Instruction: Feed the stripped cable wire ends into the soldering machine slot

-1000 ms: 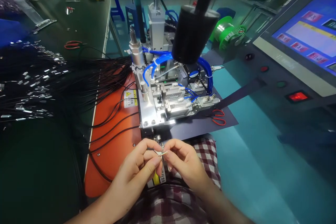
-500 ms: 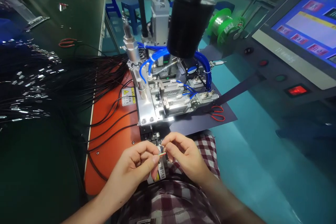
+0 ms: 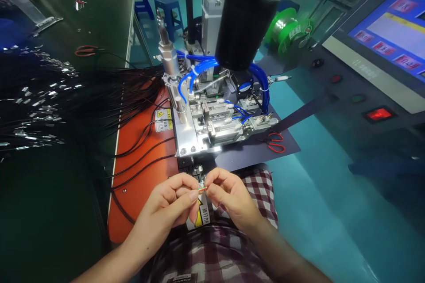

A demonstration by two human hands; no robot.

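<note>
Thin coloured wires (image 3: 202, 189), with green and red showing, stick out between my two hands, low in the middle of the view. The thumb and index finger of my left hand (image 3: 174, 199) pinch them from the left. From the right, my right hand (image 3: 234, 194) has its thumb and forefinger closed on the wire tips. The fingers cover most of the wires' length. Just beyond both hands is the near end of a metal machine (image 3: 191, 141) with blue air tubes (image 3: 204, 66). A label with black characters (image 3: 205, 214) shows below my fingers.
Many black cables (image 3: 142, 84) run over the orange base (image 3: 142, 203) at left. Red-handled pliers (image 3: 276, 143) lie on the dark plate at right. A black cylinder (image 3: 247, 31) hangs over the machine. A control panel (image 3: 372, 70) stands at right, and a green spool (image 3: 287, 31) behind.
My right fingertips have closed in on the wire tips, which stuck out free before. The wires have shifted slightly up and left. The whole view has moved a little.
</note>
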